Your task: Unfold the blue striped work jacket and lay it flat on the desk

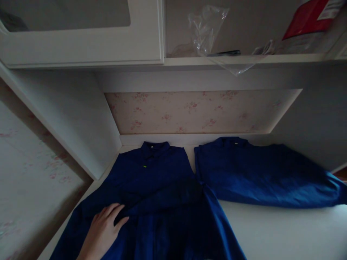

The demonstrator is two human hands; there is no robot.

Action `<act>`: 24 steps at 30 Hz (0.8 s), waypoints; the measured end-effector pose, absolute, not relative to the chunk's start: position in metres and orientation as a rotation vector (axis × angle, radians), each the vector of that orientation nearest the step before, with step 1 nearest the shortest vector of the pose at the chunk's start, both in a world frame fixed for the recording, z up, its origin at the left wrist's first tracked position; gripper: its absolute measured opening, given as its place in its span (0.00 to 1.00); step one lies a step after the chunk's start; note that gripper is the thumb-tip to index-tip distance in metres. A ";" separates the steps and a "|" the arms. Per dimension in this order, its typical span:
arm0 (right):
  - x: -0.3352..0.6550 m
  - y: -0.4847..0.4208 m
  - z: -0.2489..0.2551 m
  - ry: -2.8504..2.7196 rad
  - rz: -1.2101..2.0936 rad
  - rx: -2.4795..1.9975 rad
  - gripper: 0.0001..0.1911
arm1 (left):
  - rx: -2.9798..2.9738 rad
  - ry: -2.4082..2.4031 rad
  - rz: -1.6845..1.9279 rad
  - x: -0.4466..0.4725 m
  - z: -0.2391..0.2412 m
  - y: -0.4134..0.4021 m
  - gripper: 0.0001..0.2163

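Observation:
A dark blue collared shirt point(151, 173) lies spread on the white desk point(284, 231), its collar toward the wall and one sleeve folded across its middle. My left hand point(101, 231) rests flat on it at the lower left, fingers apart and touching the folded sleeve. A second dark blue shirt point(257, 173) lies folded to the right, its edge meeting the first one. My right hand is out of view.
A white cabinet door point(81, 39) hangs above at the left. The open shelf point(244, 59) beside it holds a crumpled clear plastic bag point(208, 29) and a red package point(309, 18). Floral wallpaper backs the desk; a white side panel point(67, 119) walls the left.

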State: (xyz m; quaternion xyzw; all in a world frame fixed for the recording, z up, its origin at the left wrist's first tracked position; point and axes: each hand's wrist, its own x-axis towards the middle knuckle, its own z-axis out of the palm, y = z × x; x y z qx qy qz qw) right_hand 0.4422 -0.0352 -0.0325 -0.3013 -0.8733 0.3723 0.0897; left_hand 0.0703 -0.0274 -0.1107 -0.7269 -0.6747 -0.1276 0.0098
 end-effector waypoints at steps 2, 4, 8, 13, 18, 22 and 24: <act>0.429 -0.017 -0.029 -2.545 0.984 -0.975 0.18 | -2.321 -2.124 -0.397 0.069 -0.112 -0.024 0.14; 0.412 0.009 -0.030 -2.538 0.769 -1.116 0.29 | -2.375 -2.094 -0.462 0.067 -0.110 -0.022 0.12; 0.384 0.050 -0.042 -2.780 0.493 -1.202 0.25 | -2.400 -1.989 -0.599 0.055 -0.109 -0.024 0.15; 0.395 0.040 -0.028 -2.816 0.418 -1.045 0.10 | -2.259 -1.959 -0.810 0.030 -0.118 -0.029 0.16; 0.421 0.006 -0.017 -3.026 0.800 -0.770 0.08 | -2.163 -1.959 -0.679 0.035 -0.104 -0.017 0.14; 0.431 0.005 -0.012 -2.914 1.228 -0.443 0.12 | -2.460 -1.965 -0.494 0.080 -0.078 -0.013 0.14; 0.431 0.019 -0.006 -2.672 1.127 -0.726 0.14 | -2.628 -1.956 -0.382 0.103 -0.073 -0.016 0.17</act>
